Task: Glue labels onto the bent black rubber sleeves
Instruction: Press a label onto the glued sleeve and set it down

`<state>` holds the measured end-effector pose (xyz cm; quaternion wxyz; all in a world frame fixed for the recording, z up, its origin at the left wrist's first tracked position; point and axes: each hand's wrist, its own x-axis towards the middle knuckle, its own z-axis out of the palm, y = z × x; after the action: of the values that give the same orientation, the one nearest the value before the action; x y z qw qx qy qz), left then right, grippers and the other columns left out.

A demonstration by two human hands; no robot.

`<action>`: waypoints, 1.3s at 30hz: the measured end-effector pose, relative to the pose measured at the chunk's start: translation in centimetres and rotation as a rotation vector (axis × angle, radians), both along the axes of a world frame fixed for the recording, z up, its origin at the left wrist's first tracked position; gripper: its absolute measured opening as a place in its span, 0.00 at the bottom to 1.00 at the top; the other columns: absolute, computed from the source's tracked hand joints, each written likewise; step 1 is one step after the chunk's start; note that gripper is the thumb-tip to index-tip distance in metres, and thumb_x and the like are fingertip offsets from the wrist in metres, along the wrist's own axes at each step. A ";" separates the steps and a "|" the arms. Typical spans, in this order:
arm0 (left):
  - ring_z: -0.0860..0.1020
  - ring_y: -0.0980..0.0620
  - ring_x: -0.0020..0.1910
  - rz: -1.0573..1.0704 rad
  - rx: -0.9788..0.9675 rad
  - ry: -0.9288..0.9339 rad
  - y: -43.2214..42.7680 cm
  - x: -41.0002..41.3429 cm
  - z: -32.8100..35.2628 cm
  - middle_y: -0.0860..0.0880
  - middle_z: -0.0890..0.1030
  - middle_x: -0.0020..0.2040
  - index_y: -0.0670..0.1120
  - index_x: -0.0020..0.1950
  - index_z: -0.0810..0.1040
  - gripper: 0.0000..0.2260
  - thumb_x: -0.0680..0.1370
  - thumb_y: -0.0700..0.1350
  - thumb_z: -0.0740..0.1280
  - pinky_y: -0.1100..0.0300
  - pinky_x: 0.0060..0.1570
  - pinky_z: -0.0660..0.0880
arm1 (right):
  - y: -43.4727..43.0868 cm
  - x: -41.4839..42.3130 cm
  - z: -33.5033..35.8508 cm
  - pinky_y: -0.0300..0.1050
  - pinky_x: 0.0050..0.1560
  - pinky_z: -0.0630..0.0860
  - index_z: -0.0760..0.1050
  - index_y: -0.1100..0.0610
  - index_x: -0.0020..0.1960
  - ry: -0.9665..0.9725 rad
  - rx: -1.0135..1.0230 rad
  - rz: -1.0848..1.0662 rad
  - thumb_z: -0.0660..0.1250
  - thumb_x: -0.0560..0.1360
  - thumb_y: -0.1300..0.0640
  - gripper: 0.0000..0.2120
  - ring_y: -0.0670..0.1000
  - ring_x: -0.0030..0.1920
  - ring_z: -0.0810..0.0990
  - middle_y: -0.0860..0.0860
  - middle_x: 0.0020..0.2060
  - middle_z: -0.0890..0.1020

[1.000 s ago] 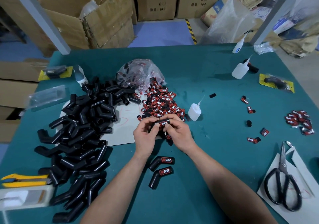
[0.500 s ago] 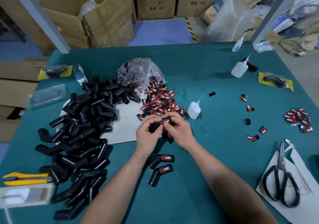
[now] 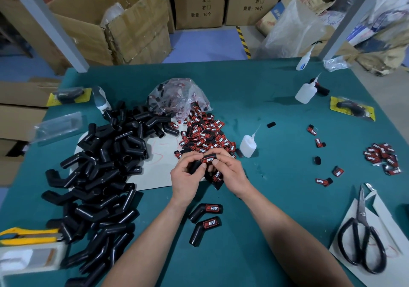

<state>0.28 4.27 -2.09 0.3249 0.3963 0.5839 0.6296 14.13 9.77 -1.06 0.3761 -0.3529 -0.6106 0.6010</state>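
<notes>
The left hand [image 3: 187,177] grips the sleeve [image 3: 194,166] by its bare end and the right hand [image 3: 230,171] pinches its labelled end, above the worktop [image 3: 276,198]. Its long axis runs left-right between them, with the label [image 3: 208,160] facing up, nearer the right hand.

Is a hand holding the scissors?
No, the scissors lie on paper; the left hand and right hand hold a sleeve.
</notes>
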 end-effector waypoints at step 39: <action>0.83 0.52 0.49 -0.014 -0.008 -0.142 -0.4 0.4 0.5 0.49 0.84 0.48 0.46 0.49 0.81 0.13 0.74 0.28 0.71 0.61 0.54 0.78 | -0.3 -0.8 -1.3 0.44 0.57 0.76 0.80 0.67 0.39 0.000 0.056 -0.213 0.71 0.73 0.66 0.06 0.48 0.51 0.81 0.47 0.47 0.83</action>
<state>0.67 3.89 -1.56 0.3714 0.3534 0.5594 0.6514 13.29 9.46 -2.36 0.4478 -0.4052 -0.5862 0.5401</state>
